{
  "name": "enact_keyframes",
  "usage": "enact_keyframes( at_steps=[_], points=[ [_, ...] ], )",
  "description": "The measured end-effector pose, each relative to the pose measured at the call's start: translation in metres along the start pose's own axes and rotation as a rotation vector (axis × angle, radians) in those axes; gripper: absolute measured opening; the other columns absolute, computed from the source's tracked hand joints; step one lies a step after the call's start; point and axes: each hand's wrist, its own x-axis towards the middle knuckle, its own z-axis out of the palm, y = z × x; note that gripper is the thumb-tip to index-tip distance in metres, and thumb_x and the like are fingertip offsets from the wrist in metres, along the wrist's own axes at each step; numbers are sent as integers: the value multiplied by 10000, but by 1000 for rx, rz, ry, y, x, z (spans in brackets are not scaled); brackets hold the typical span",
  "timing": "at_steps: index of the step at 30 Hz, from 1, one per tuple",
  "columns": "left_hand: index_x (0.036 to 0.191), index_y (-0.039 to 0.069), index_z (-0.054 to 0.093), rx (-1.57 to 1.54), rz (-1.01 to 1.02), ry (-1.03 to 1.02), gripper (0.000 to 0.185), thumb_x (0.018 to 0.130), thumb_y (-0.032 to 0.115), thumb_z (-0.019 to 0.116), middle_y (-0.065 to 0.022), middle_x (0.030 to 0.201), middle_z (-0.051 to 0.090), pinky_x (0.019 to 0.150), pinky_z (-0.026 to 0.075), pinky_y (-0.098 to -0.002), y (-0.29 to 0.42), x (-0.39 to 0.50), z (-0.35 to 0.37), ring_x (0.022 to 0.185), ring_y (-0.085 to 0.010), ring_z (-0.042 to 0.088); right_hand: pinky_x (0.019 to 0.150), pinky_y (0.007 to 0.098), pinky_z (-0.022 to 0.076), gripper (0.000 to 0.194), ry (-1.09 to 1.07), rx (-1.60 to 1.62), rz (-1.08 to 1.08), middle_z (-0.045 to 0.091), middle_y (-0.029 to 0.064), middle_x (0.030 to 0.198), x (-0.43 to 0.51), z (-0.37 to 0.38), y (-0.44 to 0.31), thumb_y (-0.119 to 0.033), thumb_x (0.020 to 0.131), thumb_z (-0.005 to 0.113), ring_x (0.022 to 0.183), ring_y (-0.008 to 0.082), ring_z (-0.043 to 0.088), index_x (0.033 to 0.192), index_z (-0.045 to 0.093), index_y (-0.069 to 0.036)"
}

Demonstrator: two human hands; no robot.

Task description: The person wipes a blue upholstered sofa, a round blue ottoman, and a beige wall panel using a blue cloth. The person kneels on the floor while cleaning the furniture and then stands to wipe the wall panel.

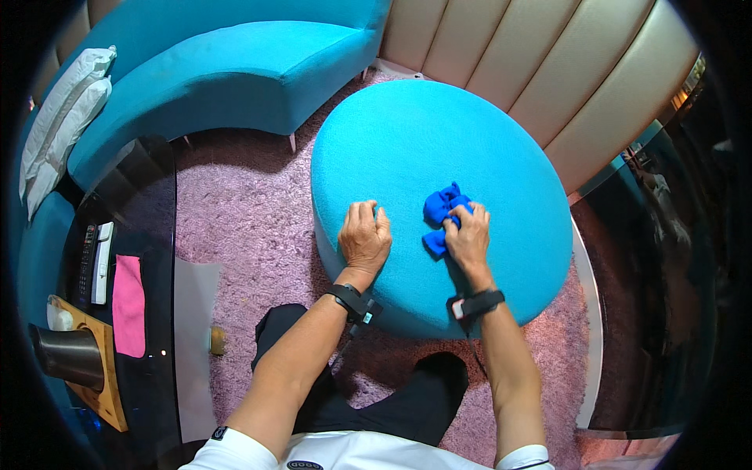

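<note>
A large round turquoise upholstered ottoman (435, 141) stands before me. On its top, right of the middle, my right hand (470, 235) grips a crumpled blue cloth (437, 207), part of which sticks out to the left of the fingers. My left hand (365, 235) rests on the ottoman's left front part, fingers slightly curled, with nothing seen in it. Its palm side is hidden. Both wrists wear black straps with small devices.
A curved turquoise sofa (235, 53) with white pillows (64, 129) is at the upper left. The glossy black table (158, 235) on the left holds a pink cloth (128, 305), a remote control (87, 261) and a wooden tray (114, 388). Padded beige wall panels (529, 70) rise behind the ottoman.
</note>
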Motion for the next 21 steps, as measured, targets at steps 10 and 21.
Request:
enact_keyframes(
  at_steps=[10, 21],
  points=[
    [1033, 40, 630, 14, 58, -40, 181, 857, 83, 627, -131, 961, 614, 727, 532, -439, -6, 0, -1, 877, -328, 635, 838, 465, 526, 272, -126, 173, -220, 594, 193, 1201, -80, -48, -77, -188, 714, 830, 1080, 382, 574, 953, 716, -129],
    [1049, 15, 621, -21, 103, -41, 204, 847, 35, 591, -160, 975, 604, 750, 513, -441, -4, -1, -5, 872, -342, 612, 706, 475, 533, 127, 81, 30, -96, 599, 201, 1171, -100, -75, -28, -146, 714, 724, 976, 380, 587, 782, 629, -95]
  ],
)
